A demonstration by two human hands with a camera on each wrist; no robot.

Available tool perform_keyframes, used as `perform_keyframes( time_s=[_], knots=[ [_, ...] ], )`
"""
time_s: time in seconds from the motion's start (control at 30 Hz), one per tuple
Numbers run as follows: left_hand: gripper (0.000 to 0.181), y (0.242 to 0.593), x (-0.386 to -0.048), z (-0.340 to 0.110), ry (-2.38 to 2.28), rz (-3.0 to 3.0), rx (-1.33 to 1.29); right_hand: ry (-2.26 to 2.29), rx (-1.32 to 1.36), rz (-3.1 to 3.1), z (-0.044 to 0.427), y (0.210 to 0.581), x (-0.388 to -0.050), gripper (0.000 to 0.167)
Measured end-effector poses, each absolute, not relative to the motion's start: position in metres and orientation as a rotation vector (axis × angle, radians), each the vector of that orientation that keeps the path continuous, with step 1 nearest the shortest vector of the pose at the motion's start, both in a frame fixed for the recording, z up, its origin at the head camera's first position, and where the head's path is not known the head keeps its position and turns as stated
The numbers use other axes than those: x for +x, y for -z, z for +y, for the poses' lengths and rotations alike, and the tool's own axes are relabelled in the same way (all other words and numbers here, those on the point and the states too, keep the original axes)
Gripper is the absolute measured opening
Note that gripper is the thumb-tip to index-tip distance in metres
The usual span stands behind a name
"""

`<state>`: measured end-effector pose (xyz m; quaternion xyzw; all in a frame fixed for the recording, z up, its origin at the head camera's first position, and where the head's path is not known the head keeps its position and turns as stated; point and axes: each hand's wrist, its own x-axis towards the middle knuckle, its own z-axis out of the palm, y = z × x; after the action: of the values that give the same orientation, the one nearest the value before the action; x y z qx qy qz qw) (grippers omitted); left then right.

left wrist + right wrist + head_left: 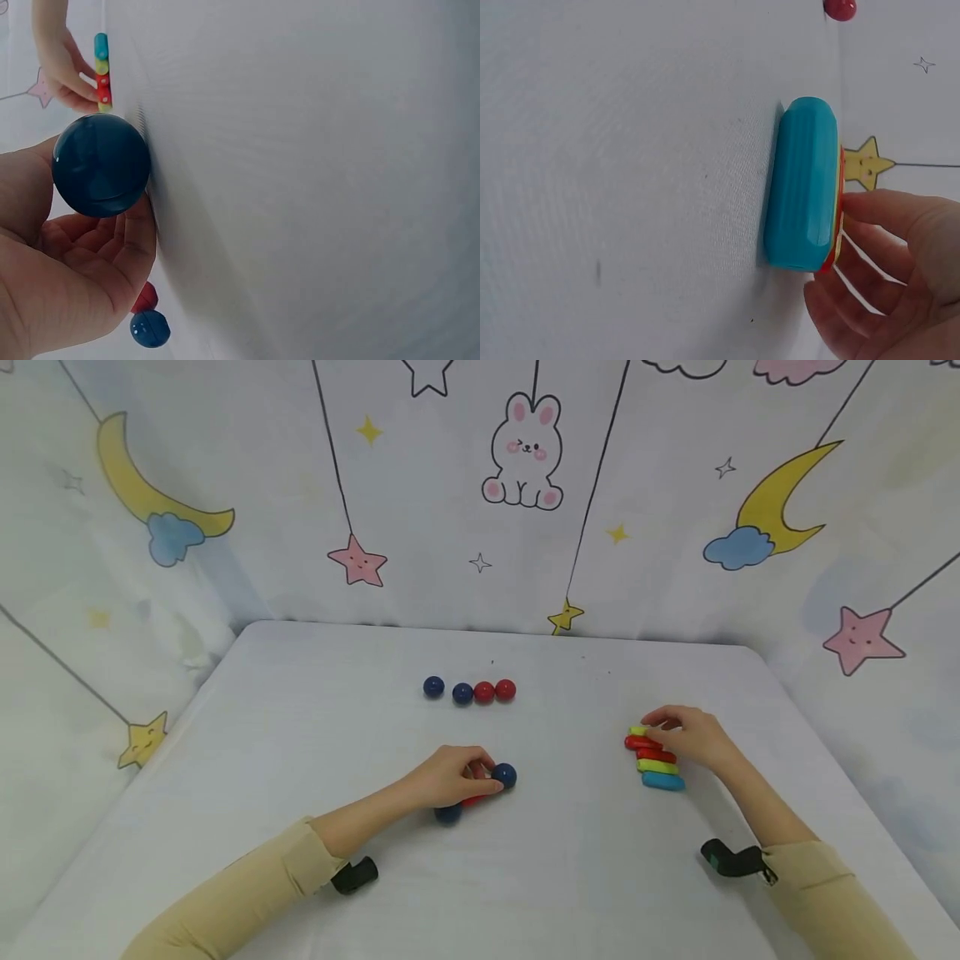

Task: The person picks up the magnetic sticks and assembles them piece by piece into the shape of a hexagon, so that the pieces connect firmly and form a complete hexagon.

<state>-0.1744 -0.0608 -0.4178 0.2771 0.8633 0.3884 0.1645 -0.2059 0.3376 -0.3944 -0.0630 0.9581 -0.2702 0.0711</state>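
Observation:
My left hand (452, 777) holds its thumb and fingertips around a dark blue ball (505, 776); a red piece (472, 801) shows under the hand, and another blue ball (448, 812) lies nearer the wrist. That nearer ball (101, 165) looms large in the left wrist view, hiding what the fingertips touch. At the right, my right hand (690, 735) pinches the far yellow-green piece (638, 730) of a row with red pieces (656, 756), another yellow-green piece (657, 767) and a blue one (663, 781). In the right wrist view the blue piece (802, 184) covers most of the row.
Farther back on the white table (570, 877), a blue ball (433, 687) sits slightly apart from a blue ball (462, 694) and two red balls (483, 692) lined up side by side. A patterned cloth (450, 510) hangs behind the table's back edge.

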Motion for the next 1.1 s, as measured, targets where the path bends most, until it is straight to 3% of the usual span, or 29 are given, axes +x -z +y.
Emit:
perform_keyframes(
  time_s=[0.3, 0.8, 1.1],
  knots=[
    [0.032, 0.418, -0.175, -0.063, -1.119, 2.451, 0.794, 0.839, -0.154, 2.835, 0.331, 0.401, -0.218, 0.041],
    [0.032, 0.419, -0.173, -0.065, -1.137, 2.447, 0.791, 0.974, -0.530, 2.804, 0.262, 0.406, -0.210, 0.021],
    [0.031, 0.419, -0.173, -0.066, -1.135, 2.450, 0.786, 0.980, -0.832, 2.628, 0.216, 0.410, -0.200, 0.026]
  ],
)
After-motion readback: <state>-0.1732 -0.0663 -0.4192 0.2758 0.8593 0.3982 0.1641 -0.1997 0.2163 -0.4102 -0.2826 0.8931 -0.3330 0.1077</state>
